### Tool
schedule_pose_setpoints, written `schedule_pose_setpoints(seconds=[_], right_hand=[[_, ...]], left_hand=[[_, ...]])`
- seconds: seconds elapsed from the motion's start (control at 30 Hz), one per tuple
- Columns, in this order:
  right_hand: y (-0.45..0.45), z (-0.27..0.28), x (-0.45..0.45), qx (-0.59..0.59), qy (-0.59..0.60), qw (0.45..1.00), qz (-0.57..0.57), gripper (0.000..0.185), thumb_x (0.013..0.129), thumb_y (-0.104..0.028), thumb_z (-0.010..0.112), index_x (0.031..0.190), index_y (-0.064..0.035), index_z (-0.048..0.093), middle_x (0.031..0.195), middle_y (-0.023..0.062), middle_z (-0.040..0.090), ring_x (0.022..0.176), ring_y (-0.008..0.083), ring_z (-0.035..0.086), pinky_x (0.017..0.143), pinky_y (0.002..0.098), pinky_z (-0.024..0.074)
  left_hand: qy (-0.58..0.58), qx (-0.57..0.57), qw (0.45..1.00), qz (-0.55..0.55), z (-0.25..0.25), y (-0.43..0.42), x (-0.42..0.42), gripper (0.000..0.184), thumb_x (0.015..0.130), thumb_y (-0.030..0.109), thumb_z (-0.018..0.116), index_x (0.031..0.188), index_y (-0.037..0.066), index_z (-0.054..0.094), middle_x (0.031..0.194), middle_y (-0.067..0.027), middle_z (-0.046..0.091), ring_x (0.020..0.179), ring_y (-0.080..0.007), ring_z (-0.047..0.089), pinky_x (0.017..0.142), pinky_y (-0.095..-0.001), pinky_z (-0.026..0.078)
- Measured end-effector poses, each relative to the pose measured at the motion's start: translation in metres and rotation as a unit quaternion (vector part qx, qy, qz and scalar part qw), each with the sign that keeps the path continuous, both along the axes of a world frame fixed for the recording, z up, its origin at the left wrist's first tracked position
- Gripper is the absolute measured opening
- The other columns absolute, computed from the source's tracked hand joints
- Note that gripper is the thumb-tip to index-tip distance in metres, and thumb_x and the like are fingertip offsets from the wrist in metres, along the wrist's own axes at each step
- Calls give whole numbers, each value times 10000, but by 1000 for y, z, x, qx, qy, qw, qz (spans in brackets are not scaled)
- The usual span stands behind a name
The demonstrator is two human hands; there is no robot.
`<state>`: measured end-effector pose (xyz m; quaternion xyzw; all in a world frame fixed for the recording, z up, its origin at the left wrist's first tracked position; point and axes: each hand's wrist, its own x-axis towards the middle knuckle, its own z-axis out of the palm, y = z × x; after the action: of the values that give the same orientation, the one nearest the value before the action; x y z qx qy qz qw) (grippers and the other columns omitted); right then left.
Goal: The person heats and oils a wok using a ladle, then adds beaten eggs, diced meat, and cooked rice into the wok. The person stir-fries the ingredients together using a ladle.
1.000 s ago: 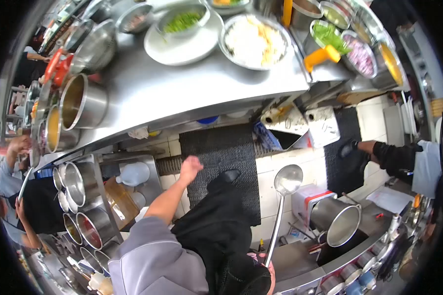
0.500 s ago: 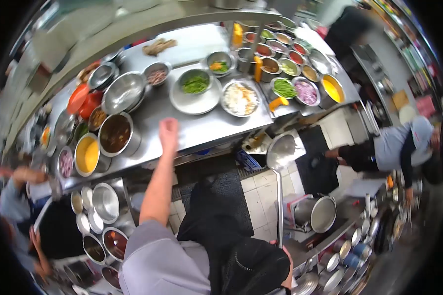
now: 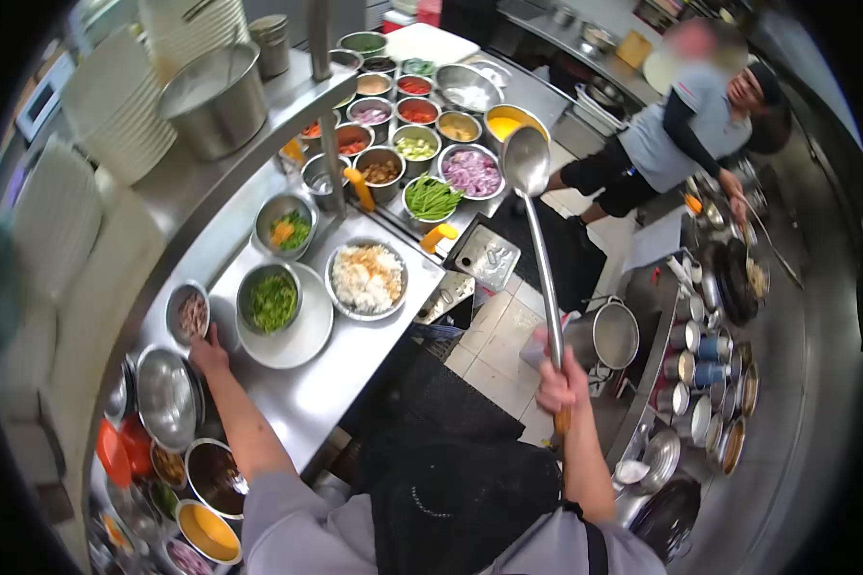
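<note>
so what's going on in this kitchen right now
A cook's right hand holds a long-handled ladle up off the counter, fingers wrapped near its wooden end. The left hand is at the edge of a small metal bowl of chopped pinkish meat; whether it grips the bowl is hard to tell. Nearby sit a bowl of rice and a bowl of chopped greens on a white plate. To the right, a co-worker stands at the cooking station.
</note>
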<state>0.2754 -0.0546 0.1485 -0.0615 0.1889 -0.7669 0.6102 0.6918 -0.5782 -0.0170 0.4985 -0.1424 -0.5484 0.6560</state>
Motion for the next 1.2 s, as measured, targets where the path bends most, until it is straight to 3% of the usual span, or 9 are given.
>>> schedule_pose_setpoints(seconds=[0.13, 0.37, 0.53, 0.67, 0.7, 0.77, 0.83, 0.9, 1.2], right_hand=[[-101, 26, -56, 128, 125, 978, -104, 382, 1055, -326, 366, 1412, -191, 388, 633, -29, 414, 389, 52, 377, 380, 247, 360], [-196, 13, -127, 371, 405, 806, -220, 115, 946, -134, 514, 1047, -82, 497, 625, 9, 496, 423, 95, 465, 386, 269, 403], [-224, 8, -168, 446, 489, 721, -202, 78, 902, -84, 538, 931, -13, 525, 588, 40, 520, 435, 132, 519, 400, 300, 423], [-244, 27, -182, 475, 500, 706, -158, 92, 914, -94, 526, 881, -9, 520, 568, 55, 519, 421, 163, 512, 405, 333, 438], [-247, 29, -188, 475, 499, 707, -159, 92, 914, -94, 526, 881, -9, 520, 568, 55, 519, 421, 163, 512, 405, 333, 438], [-250, 31, -200, 389, 272, 870, -134, 165, 959, -143, 498, 846, -23, 506, 552, 32, 499, 421, 134, 501, 406, 303, 431], [-248, 48, -192, 371, 160, 901, -160, 253, 995, -201, 467, 786, -58, 469, 541, -10, 470, 421, 84, 468, 406, 275, 420], [-234, 50, -189, 235, 50, 961, -140, 280, 1002, -227, 459, 758, -92, 435, 542, -44, 443, 426, 46, 436, 408, 254, 410], [-217, 44, -170, 268, 122, 941, -167, 171, 989, -203, 503, 886, -90, 426, 644, -10, 485, 457, 42, 454, 420, 245, 403]], left_hand=[[13, -24, 1000, -12, -3, -3, 6, 336, 890, 65, 539, 1166, -127, 548, 1192, -189, 567, 1024, -293, 608, 810, -363, 621], [-24, -49, 998, 17, 43, 45, -15, 451, 887, 58, 555, 1300, -78, 433, 1291, -181, 516, 1089, -286, 585, 817, -359, 587], [-108, -36, 983, -145, 87, 105, -5, 486, 881, 33, 539, 1349, 56, 411, 1329, -130, 490, 1139, -266, 551, 820, -407, 563], [-62, 21, 952, -298, 125, 145, -27, 471, 872, 6, 530, 1328, 61, 425, 1245, -118, 547, 1039, -232, 604, 724, -380, 591], [-51, 22, 940, -338, 120, 149, -30, 469, 870, 0, 529, 1323, 61, 426, 1220, -113, 564, 1005, -222, 622, 686, -369, 604], [-25, 9, 909, -417, 133, 165, -55, 438, 872, -1, 535, 1299, 55, 453, 1213, -124, 578, 960, -218, 651, 621, -348, 633], [-22, 4, 876, -481, 149, 180, -80, 424, 891, 17, 549, 1302, 50, 450, 1198, -128, 592, 944, -217, 662, 620, -338, 632], [-26, 5, 828, -560, 136, 194, -105, 407, 908, 47, 570, 1294, 44, 441, 1172, -126, 608, 915, -208, 670, 621, -328, 632], [-47, -8, 745, -665, 121, 223, -184, 163, 937, 38, 566, 1048, 38, 446, 1061, -123, 614, 824, -186, 671, 656, -338, 632]])
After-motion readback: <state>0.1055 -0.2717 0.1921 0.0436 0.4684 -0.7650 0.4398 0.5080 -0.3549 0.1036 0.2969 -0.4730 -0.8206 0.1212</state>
